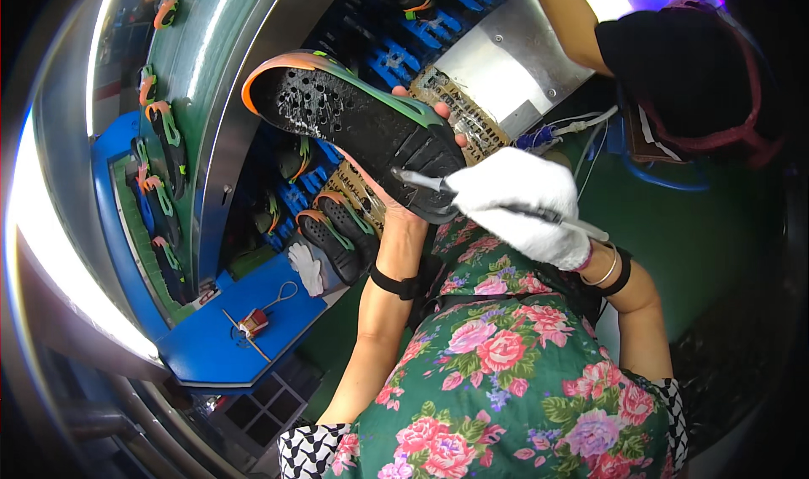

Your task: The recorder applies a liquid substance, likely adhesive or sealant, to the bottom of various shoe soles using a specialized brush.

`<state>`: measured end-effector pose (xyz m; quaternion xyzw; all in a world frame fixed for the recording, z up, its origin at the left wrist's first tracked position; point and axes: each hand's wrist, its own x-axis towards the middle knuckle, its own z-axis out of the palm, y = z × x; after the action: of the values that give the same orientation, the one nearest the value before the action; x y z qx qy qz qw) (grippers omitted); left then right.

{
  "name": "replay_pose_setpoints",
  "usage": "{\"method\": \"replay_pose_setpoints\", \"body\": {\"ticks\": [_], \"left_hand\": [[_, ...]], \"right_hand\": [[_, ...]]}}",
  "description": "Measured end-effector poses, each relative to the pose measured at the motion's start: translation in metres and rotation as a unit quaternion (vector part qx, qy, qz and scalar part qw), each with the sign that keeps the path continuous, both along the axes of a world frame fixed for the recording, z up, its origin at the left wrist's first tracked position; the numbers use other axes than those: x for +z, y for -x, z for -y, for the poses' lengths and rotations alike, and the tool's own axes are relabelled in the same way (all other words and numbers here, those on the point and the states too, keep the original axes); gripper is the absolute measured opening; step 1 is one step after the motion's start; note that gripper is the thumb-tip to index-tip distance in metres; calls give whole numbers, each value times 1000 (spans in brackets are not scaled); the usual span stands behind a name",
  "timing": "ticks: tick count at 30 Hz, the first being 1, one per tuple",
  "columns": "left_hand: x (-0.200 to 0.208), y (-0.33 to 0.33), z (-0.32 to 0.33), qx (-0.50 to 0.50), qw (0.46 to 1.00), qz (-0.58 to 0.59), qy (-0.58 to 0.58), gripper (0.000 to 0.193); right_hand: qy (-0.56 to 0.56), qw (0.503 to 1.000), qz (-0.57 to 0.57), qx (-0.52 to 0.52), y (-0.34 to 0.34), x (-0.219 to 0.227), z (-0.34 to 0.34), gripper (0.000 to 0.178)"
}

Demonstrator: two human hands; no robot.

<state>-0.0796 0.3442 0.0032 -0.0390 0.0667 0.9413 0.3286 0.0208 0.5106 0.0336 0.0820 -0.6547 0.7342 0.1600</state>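
A black shoe sole (354,117) with holes and an orange-to-green rim lies tilted across my bare left hand (413,205). My left fingers wrap around its far edge, and the palm supports it from beneath. Whitish wet-looking streaks shine around the holes at the sole's left end. In a white glove, my right hand (518,201) grips a slim brush (425,181). The brush's pale tip is at the black surface near the sole's right end; whether it touches is hard to tell. Its handle runs back through my glove.
More soles (337,226) stand below my left hand, beside a white glove (306,268). On the blue table (211,336) sits a small red container (253,322) with sticks. A green conveyor (202,83) carries several soles at left. Another person's dark sleeve (649,49) is at upper right.
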Motion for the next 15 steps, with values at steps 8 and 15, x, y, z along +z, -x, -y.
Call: {"method": "replay_pose_setpoints", "body": {"ticks": [8, 15], "left_hand": [[3, 4, 7, 12, 998, -32, 43, 113], [-4, 9, 17, -63, 992, -88, 72, 110]], "right_hand": [[164, 979, 91, 84, 0, 0, 3, 8], [-68, 989, -83, 100, 1, 1, -1, 16]]}}
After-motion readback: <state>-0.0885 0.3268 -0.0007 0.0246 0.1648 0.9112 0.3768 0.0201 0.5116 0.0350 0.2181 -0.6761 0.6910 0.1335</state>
